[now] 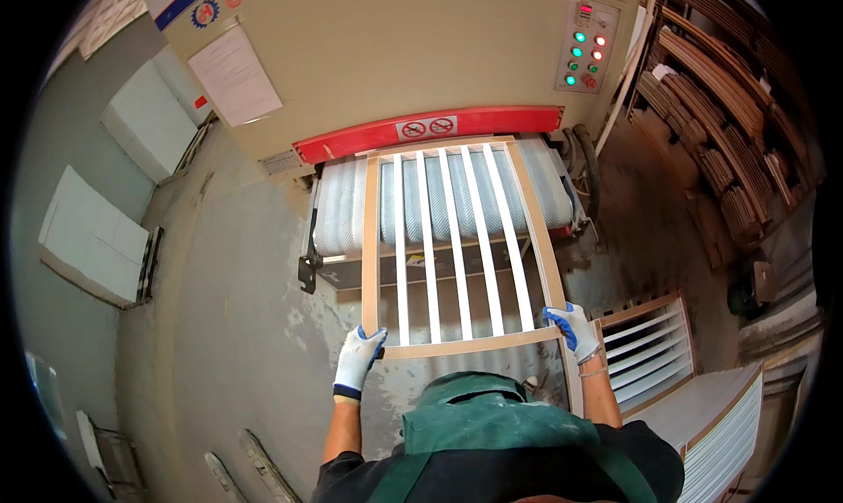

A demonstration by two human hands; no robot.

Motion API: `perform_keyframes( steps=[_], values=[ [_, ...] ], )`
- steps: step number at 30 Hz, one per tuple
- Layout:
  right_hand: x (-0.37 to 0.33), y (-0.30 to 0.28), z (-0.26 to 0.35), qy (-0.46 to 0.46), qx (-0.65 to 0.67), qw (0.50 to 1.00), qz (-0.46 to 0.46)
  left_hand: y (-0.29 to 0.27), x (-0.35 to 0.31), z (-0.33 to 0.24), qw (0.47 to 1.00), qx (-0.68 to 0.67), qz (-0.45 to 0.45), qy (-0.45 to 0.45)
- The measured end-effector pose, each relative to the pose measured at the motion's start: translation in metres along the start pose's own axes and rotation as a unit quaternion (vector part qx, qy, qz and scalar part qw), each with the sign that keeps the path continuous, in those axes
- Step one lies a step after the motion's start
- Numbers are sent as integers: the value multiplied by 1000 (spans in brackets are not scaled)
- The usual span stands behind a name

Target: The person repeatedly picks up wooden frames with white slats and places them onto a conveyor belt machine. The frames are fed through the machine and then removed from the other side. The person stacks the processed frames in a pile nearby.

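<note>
Between my hands is a slatted wooden frame (470,343), with tan edges and several white slats running away from me. Its far end lies on the textured belt (338,206) of a large beige machine, under a red guard bar (351,137). My left hand (358,357), in a white and blue glove, is closed round the near left corner. The near right corner is gripped by my gloved right hand (575,331). The near end of the frame hangs in the air in front of my green apron (492,419).
A control panel (584,55) with lit buttons is on the machine's right. More slatted panels (650,349) stand beside me at right. Stacked wooden strips (702,108) fill the far right. White stacks (97,235) line the left wall. Pallet-truck forks (263,463) lie at lower left.
</note>
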State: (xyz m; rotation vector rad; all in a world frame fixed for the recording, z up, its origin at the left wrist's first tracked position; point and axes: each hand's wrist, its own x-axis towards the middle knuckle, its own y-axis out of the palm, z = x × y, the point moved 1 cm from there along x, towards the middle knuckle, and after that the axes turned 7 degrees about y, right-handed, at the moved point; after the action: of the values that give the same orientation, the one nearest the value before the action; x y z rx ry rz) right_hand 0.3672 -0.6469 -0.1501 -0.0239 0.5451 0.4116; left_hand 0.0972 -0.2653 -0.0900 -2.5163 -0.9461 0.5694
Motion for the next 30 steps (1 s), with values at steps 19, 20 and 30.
perform_keyframes(
  steps=[19, 20, 30],
  values=[
    [28, -8, -1, 29, 171, 982, 71, 4, 36, 10, 976, 194, 19, 102],
    [27, -3, -2, 31, 159, 985, 65, 2, 34, 12, 971, 211, 25, 105],
    [-30, -4, -29, 46, 98, 993, 39, -3, -11, 52, 995, 99, 7, -13]
  ],
)
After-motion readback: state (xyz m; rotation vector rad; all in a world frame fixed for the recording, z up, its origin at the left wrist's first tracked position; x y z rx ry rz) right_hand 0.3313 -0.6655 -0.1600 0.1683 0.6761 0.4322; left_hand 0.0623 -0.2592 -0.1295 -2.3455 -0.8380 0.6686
